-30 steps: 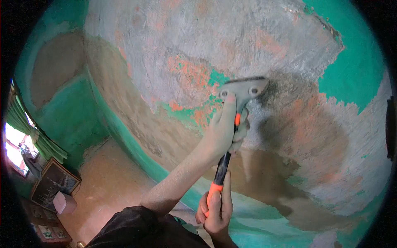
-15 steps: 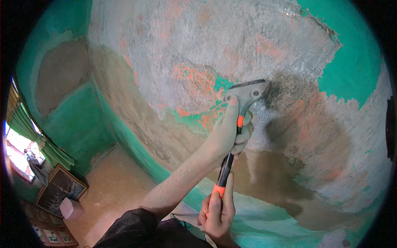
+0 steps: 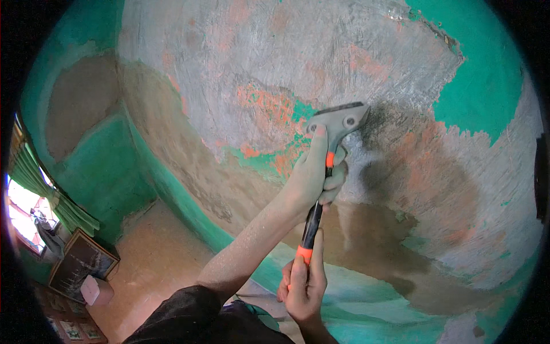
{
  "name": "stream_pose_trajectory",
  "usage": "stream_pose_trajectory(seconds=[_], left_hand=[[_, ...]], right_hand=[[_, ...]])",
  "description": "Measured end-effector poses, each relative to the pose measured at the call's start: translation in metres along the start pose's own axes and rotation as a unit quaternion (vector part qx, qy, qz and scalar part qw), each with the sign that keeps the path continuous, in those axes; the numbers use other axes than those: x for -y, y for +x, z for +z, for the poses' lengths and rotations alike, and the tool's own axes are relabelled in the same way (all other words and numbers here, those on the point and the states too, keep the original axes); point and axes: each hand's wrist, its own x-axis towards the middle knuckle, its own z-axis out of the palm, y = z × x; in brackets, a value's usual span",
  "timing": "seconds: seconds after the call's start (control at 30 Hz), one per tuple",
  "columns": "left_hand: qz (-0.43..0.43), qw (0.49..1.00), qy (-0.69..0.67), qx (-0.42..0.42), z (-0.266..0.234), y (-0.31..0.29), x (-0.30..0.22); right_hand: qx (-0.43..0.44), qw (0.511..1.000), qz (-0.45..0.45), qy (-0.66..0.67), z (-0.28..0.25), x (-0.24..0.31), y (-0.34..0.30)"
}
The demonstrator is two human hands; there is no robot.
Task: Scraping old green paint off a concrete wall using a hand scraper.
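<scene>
A long-handled scraper (image 3: 312,226) with a wide grey head, dark blade and orange bands on a black handle is held up against the wall (image 3: 240,46). My left hand (image 3: 314,172) wraps the upper handle just under the head, its thumb pressed on the head. Lower down, my right hand (image 3: 303,286) grips the handle's end by the orange band. The blade lies by a patch of green paint (image 3: 302,109) and orange flecks, on or very near the surface. Dust covers my left hand and forearm.
Green paint (image 3: 481,86) with a ragged edge remains at upper right. At left are a window with a green curtain (image 3: 71,206), a framed picture (image 3: 83,266) and a pale pink box (image 3: 97,290) on the tan floor (image 3: 154,252).
The scraper and both hands keep the same grip. The blade sits slightly higher and left in view, while the whole scene has shifted a little left.
</scene>
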Motion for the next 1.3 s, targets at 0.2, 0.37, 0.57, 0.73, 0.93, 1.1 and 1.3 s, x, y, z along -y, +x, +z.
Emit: stream_pose_trajectory(seconds=[0.2, 0.37, 0.57, 0.73, 0.93, 1.1, 1.3], left_hand=[[-0.006, 1.000, 0.001, 0.005, -0.002, -0.001, 0.001], [-0.058, 0.997, -0.042, 0.005, 0.006, -0.010, 0.014], [0.008, 1.000, -0.026, -0.008, 0.005, -0.004, 0.009], [-0.014, 0.999, -0.019, -0.027, 0.005, -0.001, -0.001], [-0.022, 0.999, -0.025, -0.009, 0.003, -0.002, 0.012], [-0.017, 0.999, -0.049, -0.015, 0.004, -0.006, 0.009], [0.037, 0.998, -0.045, -0.014, 0.005, 0.001, 0.002]], right_hand=[[0.020, 1.000, -0.002, -0.012, 0.001, 0.012, 0.001], [-0.005, 0.999, 0.050, 0.004, -0.005, 0.018, -0.011], [0.001, 0.999, -0.009, -0.048, -0.009, 0.011, -0.011], [0.018, 0.999, 0.003, -0.040, -0.005, 0.021, 0.002], [0.021, 0.999, -0.022, -0.040, -0.010, 0.010, -0.006], [0.037, 0.998, -0.031, -0.035, -0.011, 0.018, -0.004], [0.044, 0.994, -0.013, -0.098, -0.014, 0.035, 0.003]])
